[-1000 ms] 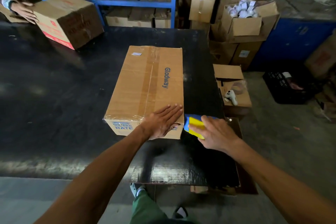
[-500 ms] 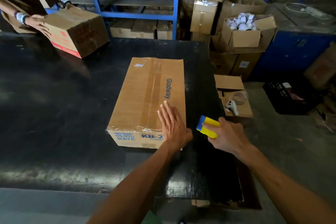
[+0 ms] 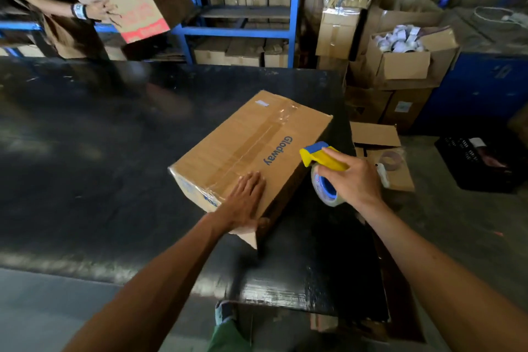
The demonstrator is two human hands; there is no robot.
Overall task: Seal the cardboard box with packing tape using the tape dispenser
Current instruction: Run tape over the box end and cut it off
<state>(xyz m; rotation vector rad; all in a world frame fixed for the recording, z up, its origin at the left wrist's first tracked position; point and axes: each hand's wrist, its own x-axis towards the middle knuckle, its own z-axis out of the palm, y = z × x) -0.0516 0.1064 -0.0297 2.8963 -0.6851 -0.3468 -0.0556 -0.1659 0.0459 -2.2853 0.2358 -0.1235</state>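
A brown cardboard box [image 3: 251,148] printed "Glodway" lies on the black table [image 3: 100,168], turned at an angle with a near corner pointing at me. Clear tape runs along its top seam and over its near left end. My left hand [image 3: 245,203] lies flat, fingers together, on the top near that corner. My right hand [image 3: 351,180] grips a yellow and blue tape dispenser [image 3: 321,160] with a clear tape roll, held in the air just right of the box and apart from it.
Another person at the far left holds a smaller box [image 3: 145,8] with red print above the table. Blue shelving [image 3: 294,8] stands behind. Stacked cartons [image 3: 400,63] and a low open box [image 3: 383,157] crowd the floor to the right, with a black crate [image 3: 480,163] beyond.
The Glodway box has rotated so a corner faces me. My right hand lifted the dispenser up beside the box. The other person raised their box off the table.
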